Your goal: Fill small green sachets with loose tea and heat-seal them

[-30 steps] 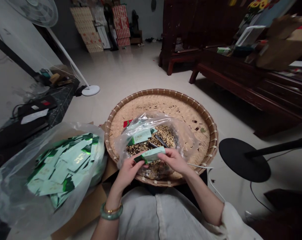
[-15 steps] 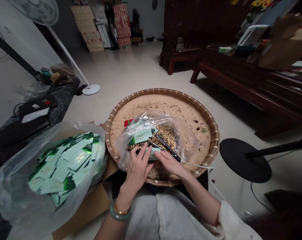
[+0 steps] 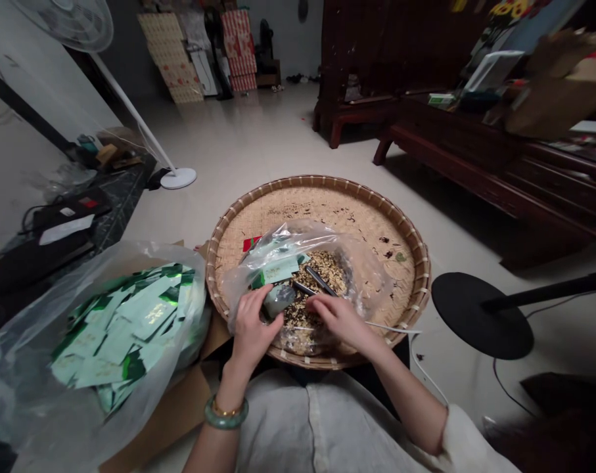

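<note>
My left hand [image 3: 252,325] holds a pale green packet [image 3: 280,299] between its fingers and thumb, over a clear plastic bag [image 3: 238,282]. My right hand [image 3: 340,318] has its fingers curled round a dark, two-armed tool [image 3: 321,281]. The tool's arms stand apart, pointing up and left, and my palm hides its rear part. A white cord [image 3: 393,326] runs out to the right from under that hand. Loose dark-and-tan dried bits [image 3: 330,263] fill the bag below both hands. Another pale green packet [image 3: 278,269] lies on them, just beyond my left hand.
A round woven bamboo tray [image 3: 317,200] bears the bag, with scattered dark bits and a red packet [image 3: 251,244]. At left, a big plastic bag [image 3: 12,374] of green packets stands in a cardboard box [image 3: 164,420]. A black round stand base [image 3: 482,315] is at right.
My left hand has moved left with the packet, which now shows its broad side. My right hand has come away from the packet and is closed round the tool.
</note>
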A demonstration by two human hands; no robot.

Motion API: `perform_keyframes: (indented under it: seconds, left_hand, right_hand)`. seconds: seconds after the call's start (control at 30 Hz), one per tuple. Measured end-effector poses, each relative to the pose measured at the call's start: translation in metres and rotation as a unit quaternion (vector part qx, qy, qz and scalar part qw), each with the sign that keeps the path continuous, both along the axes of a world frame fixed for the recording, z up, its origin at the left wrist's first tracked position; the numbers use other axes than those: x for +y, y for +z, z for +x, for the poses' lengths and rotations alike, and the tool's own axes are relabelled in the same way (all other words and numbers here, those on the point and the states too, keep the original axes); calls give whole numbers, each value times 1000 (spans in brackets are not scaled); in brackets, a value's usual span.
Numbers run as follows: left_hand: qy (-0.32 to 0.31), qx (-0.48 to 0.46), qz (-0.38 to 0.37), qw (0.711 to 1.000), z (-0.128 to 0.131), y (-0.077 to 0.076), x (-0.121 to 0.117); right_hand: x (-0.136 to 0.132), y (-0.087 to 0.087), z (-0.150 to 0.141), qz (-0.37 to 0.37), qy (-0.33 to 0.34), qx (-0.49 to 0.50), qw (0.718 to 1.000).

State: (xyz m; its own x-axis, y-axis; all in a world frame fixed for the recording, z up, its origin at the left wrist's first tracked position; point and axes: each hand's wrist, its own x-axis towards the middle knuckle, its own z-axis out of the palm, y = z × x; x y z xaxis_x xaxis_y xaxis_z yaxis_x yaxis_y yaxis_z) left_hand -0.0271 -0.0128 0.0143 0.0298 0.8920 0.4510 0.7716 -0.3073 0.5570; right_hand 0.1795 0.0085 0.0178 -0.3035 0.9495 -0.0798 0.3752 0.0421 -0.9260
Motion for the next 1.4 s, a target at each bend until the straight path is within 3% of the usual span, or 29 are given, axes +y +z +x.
perform_keyframes:
  seconds: [0.1, 0.2, 0.47, 0.67, 0.77, 0.87, 0.97, 1.17, 1.27, 1.4]
  left_hand:
    - [14, -18, -4, 1000, -1, 0, 1]
    - [30, -43, -13, 999, -3, -2, 0]
    - [57, -65, -28, 996, -7, -4, -1]
    - [59, -65, -38, 995, -9, -3, -3]
    - [62, -63, -39, 995, -10, -4, -2]
    - [57, -63, -32, 996, -9, -5, -2]
    - [56, -68, -32, 996, -9, -4, -2]
    - [51, -70, -34, 996, -9, -5, -3]
    - [53, -71, -35, 995, -8, -5, -3]
    - [47, -75, -39, 995, -8, -4, -2]
  right_hand:
    - [0, -13, 0, 97, 38, -142, 984]
    - [5, -18, -2, 145, 63, -188, 969]
    - [17, 1, -32, 175, 178, -267, 931]
    - [19, 1, -32, 164, 216, -200, 941]
    - [20, -2, -27, 139, 194, -245, 940]
    - [23, 0, -28, 117, 223, -283, 926]
    - [27, 4, -32, 120, 273, -265, 917]
    - [31, 4, -32, 130, 277, -264, 915]
    - [32, 0, -30, 117, 265, -237, 927]
    - [36, -7, -23, 85, 198, -173, 961]
